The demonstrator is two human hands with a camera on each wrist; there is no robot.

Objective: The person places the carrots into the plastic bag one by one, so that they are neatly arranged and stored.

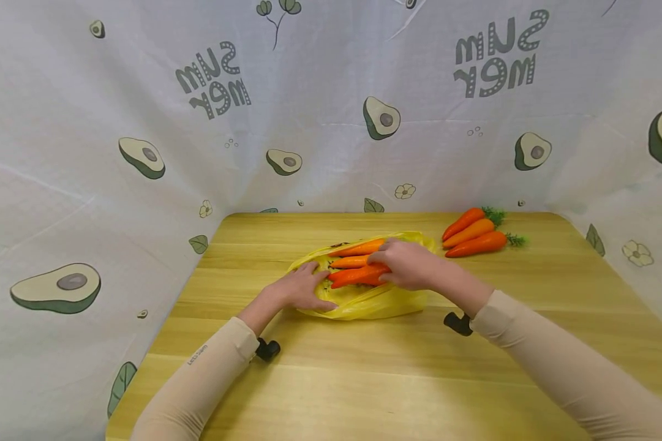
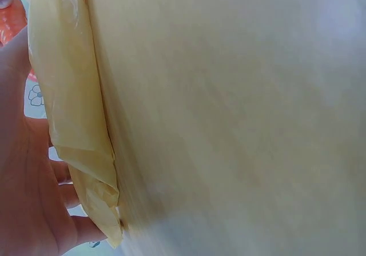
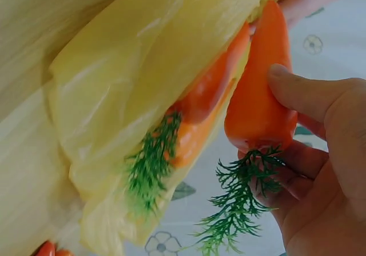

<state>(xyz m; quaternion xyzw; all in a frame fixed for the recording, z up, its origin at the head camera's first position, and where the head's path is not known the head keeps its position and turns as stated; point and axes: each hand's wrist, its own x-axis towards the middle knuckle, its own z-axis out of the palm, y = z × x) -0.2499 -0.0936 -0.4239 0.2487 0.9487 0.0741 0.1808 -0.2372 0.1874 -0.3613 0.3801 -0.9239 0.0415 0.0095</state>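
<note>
A yellow plastic bag (image 1: pixel 386 306) lies on its side on the wooden table, its long mouth facing up. My left hand (image 1: pixel 303 288) is spread at the bag's left end, thumb and fingers against opposite edges of the mouth. In the left wrist view, the bag wall (image 2: pixel 74 96) covers the fingertips. My right hand (image 3: pixel 326 136) pinches a red-orange carrot (image 3: pixel 260 90) near its thick end, with green leaves (image 3: pixel 246 182) hanging below. Beside it, a red carrot (image 3: pixel 206 96) and an orange carrot (image 3: pixel 191 144) lie within the bag, their leaves partly veiled by the plastic.
Three carrots with green tops, including a red one (image 1: pixel 479 244), lie side by side at the table's back right. The wooden table (image 1: pixel 331 386) meets a white curtain (image 1: pixel 331 122) printed with avocados behind and at both sides.
</note>
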